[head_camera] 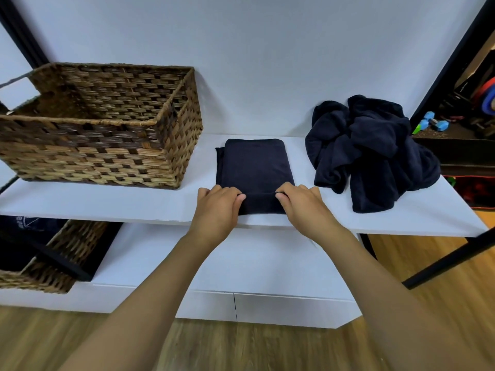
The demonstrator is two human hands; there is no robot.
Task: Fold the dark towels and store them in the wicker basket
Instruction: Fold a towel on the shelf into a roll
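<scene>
Lying flat on the white shelf [107, 202], the folded towel [254, 164] runs its long side from near to far, rounded fold at the far end and loose edges at the near end. Both hands work that near edge: the left hand [217, 207] pinches the left corner between thumb and curled fingers, and the right hand [302, 206] pinches the right corner the same way, bunching the cloth slightly between them. Left of the towel, well apart, stands the wicker basket [101, 145], its inside showing only weave. On the right a heap of unfolded towels [372, 153] slumps near the shelf's edge. Behind is a plain white wall [254, 49]; below, a second basket [53, 263] sits on a lower shelf above the wooden floor [241, 346]
</scene>
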